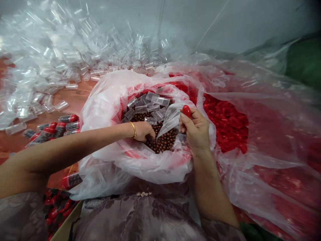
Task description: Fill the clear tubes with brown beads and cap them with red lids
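Observation:
Brown round beads (165, 140) fill a bag-lined container (105, 164), with several clear plastic tubes (141, 109) lying on top of them. My left hand (146, 131), with a gold bangle at the wrist, reaches into the beads. Its fingers are curled and their tips are hidden, so what they hold cannot be made out. Over the container's right side, my right hand (197, 127) pinches a glossy red cap (186, 110) between thumb and fingers. A flap of clear plastic film (172, 118) lies between the two hands.
A large heap of clear tubes (67, 50) spreads across the back left. Filled red-capped capsules (59, 130) lie left of the container, and more sit in a box (66, 222) at the lower left. A big plastic bag of red caps (225, 122) stands at the right.

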Action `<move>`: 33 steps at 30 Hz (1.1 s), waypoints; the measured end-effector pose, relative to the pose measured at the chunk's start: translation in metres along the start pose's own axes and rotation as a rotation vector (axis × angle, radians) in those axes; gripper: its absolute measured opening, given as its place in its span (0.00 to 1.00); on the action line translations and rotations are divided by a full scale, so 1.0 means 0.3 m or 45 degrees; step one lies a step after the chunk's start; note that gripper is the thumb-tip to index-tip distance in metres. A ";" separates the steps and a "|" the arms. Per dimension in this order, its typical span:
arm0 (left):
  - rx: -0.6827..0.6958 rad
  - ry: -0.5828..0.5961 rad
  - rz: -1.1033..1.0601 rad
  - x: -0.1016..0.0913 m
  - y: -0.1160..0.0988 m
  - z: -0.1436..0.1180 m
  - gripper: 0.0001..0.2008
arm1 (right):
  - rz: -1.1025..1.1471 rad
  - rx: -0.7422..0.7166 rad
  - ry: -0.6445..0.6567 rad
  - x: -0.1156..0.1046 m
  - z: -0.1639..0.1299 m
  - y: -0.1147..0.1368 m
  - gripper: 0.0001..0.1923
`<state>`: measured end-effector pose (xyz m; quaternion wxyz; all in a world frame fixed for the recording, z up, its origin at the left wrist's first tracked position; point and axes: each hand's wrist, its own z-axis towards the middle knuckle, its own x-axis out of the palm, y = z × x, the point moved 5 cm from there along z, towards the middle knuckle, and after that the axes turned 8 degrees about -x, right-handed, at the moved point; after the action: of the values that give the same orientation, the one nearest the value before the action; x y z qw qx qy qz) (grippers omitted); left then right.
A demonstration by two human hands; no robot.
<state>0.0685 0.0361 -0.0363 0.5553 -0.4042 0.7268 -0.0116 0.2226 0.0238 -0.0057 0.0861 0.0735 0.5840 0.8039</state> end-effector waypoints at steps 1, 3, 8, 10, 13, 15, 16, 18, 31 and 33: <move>-0.013 -0.030 -0.149 -0.013 0.014 -0.005 0.14 | 0.014 0.005 0.001 0.000 0.000 0.002 0.11; -0.020 -0.135 -0.482 -0.044 0.038 -0.023 0.13 | 0.038 0.020 0.004 0.000 -0.001 0.003 0.12; 0.097 -0.275 -1.368 -0.076 0.041 -0.088 0.16 | 0.059 0.081 0.030 0.007 -0.004 -0.004 0.17; 0.135 -0.321 -1.613 -0.074 0.030 -0.108 0.20 | 0.023 0.084 0.050 0.012 -0.006 -0.006 0.17; 0.213 -0.453 -1.758 -0.079 0.021 -0.130 0.21 | -0.078 0.084 0.096 0.017 -0.009 -0.011 0.17; 0.237 -0.573 -1.752 -0.086 0.028 -0.139 0.20 | -0.168 0.056 0.137 0.020 -0.010 -0.017 0.17; 0.238 -0.625 -1.737 -0.090 0.034 -0.142 0.20 | -0.233 0.019 0.151 0.020 -0.010 -0.019 0.17; 0.240 -0.729 -1.720 -0.098 0.049 -0.147 0.19 | -0.396 -0.089 0.175 0.022 -0.012 -0.021 0.15; 0.204 -0.894 -1.606 -0.099 0.057 -0.163 0.18 | -0.175 0.189 0.492 0.073 -0.042 -0.028 0.18; 0.192 -0.893 -1.540 -0.096 0.056 -0.166 0.17 | -0.112 0.245 0.457 0.072 -0.038 -0.030 0.17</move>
<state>0.0197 0.0431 -0.0021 0.6796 -0.6777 0.1496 -0.2377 0.1996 0.0209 -0.0175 0.0081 -0.0886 0.6667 0.7400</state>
